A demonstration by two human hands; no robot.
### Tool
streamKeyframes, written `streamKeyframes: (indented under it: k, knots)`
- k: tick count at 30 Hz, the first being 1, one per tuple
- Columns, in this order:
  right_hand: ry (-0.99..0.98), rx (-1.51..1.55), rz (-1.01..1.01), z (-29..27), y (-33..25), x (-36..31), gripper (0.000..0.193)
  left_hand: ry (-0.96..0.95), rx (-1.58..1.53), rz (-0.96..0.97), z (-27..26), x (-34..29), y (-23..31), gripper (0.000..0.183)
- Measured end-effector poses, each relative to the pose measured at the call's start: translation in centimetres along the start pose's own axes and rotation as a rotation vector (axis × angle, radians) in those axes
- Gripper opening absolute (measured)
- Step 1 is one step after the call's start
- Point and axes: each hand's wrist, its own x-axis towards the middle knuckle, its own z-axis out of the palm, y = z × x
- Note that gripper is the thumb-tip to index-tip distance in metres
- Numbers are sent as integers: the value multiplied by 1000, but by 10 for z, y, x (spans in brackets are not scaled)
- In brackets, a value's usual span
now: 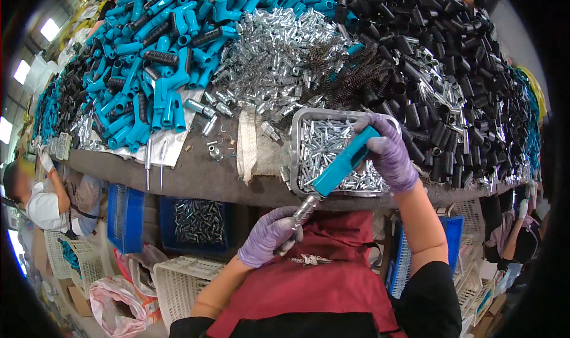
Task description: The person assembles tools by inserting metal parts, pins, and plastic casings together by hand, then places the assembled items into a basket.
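My right hand (393, 155), in a purple glove, is closed round the upper end of a teal plastic handle (344, 164) with a long slot in its side. The handle slants down to the left over a metal tray (295, 137) of silver screws (326, 141). At its lower end sits a silver threaded metal fitting (306, 208), lined up with it and touching it. My left hand (270, 237), gloved too, grips the fitting's lower part between fingers and thumb. How far the fitting reaches into the handle is hidden.
Teal handles (133, 94) are heaped at the left, silver fittings (279, 35) and dark springs (362, 74) in the middle, black tubes (439, 59) at the right. Two thin rods (161, 163) lie by the table edge. Below stand blue bins (126, 219); co-workers sit at both sides.
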Motion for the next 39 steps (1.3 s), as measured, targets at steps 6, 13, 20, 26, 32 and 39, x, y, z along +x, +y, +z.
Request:
streamKeyframes:
  k: [6,13,20,26,32,39]
  knots:
    - [6,60,167,-11,-1,-12,36,-153,94,-175,2,1,-10,38]
    - [213,-44,149,-13,3,-29,42,-171,99,-236,5,6,-10,38]
    - [187,84,259,-25,14,-37,36,-203,137,-246,2,9,-20,35]
    - [84,76,280,-24,19,-40,33,-181,156,-257,7,11,-17,36]
    - [136,-660,40,25,28,-51,25,-30,43,-220,16,14,-21,27]
    - [193,-659,-7,34,37,-56,25,35,253,-23,25,7,-23,36]
